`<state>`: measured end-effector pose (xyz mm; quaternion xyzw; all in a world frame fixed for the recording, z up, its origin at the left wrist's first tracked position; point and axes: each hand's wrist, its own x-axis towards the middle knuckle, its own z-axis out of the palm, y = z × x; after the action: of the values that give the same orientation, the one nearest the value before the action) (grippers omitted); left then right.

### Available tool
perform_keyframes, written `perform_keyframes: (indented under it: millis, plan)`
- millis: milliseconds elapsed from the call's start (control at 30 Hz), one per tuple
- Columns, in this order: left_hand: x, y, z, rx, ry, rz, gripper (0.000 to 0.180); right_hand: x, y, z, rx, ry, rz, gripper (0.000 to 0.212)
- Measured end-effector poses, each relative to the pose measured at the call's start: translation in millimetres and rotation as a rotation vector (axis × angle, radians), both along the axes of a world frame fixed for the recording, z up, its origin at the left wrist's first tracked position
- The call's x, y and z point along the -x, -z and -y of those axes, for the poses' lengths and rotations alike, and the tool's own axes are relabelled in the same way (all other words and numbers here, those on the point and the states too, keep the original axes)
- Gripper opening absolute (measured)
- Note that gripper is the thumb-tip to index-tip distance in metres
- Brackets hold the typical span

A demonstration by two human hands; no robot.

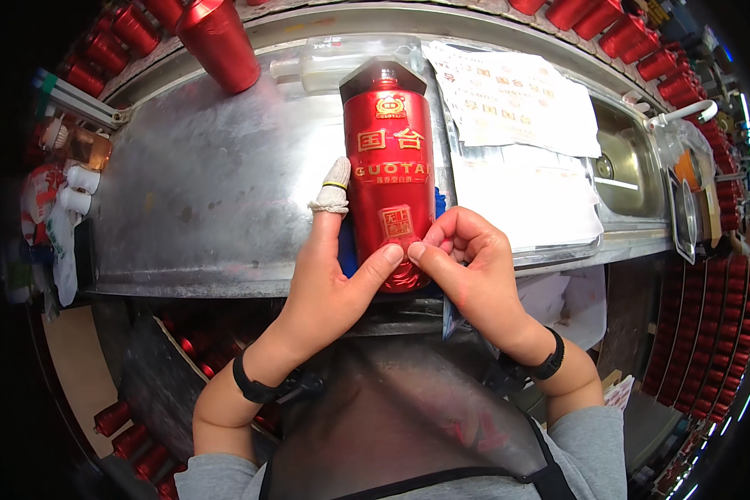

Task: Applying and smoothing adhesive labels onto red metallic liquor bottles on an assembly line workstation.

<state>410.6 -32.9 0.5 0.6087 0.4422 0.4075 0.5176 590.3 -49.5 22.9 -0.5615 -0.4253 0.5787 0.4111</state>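
Steadying a glossy red metallic bottle with gold lettering point(392, 187) at the near edge of the grey metal desk point(183, 183), your left hand point(329, 271) has its thumb pressed on the lower front and its cloth-sleeved forefinger along the side. Your right hand point(481, 267) has thumb and forefinger close together at the bottle's lower right; whether they pinch anything, you cannot tell. Close handwork on that end seems to be the step, so the next move likely calls for a firm left hold and light right fingers. Beyond the neck lies a clear glass bottle point(342, 62); printed white paper sheets point(517, 108), near on the right, could crowd your right hand.
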Motion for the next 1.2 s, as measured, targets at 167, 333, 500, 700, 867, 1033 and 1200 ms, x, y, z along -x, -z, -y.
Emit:
perform_keyframes:
  millis: [167,333,500,700,867,1033,1200]
  plan:
    - [2,-2,0,0.044,0.006,0.084,0.080,-1,-1,-1,-0.028,-0.040,0.059,0.015]
    - [5,3,2,0.051,0.016,0.042,0.073,-5,5,2,0.005,-0.003,-0.013,0.015]
    - [6,6,2,0.101,-0.015,0.152,0.073,-5,12,-2,0.002,0.044,-0.063,0.020]
    - [2,6,1,0.041,-0.016,0.094,0.075,-4,17,-3,-0.066,0.019,0.031,0.037]
    - [3,6,1,0.068,-0.016,0.104,0.075,-5,22,-4,-0.087,0.015,0.050,0.041]
    - [3,6,1,0.062,-0.008,0.100,0.077,-5,20,-4,-0.096,-0.006,0.087,0.042]
    - [6,6,0,0.070,0.001,0.098,0.078,-6,17,-5,-0.094,-0.019,0.088,0.042]
